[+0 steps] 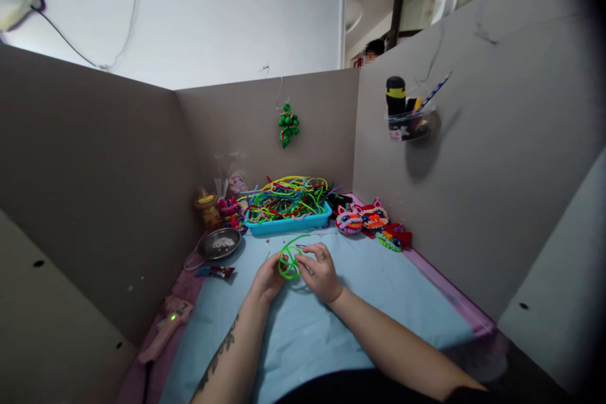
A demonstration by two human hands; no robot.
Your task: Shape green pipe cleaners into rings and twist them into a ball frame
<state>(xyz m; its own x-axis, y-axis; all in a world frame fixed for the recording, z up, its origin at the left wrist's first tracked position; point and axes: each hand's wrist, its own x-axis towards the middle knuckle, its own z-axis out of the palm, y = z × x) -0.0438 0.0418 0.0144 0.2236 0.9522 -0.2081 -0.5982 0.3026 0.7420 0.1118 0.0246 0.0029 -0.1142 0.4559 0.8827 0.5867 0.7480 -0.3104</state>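
Observation:
Bright green pipe cleaners, bent into loops, are held between my two hands above the blue cloth. My left hand grips their left side, its fingers closed round the lower loop. On the right, my right hand pinches the green strands with thumb and fingers, and one loose end curves up over the top. Just beyond my hands stands a blue tray heaped with pipe cleaners in many colours.
A metal bowl of small pale pieces and a pink glue gun lie at left. Colourful fuzzy animal heads sit at right. Grey partitions surround the table; a green ornament and a pen holder hang there.

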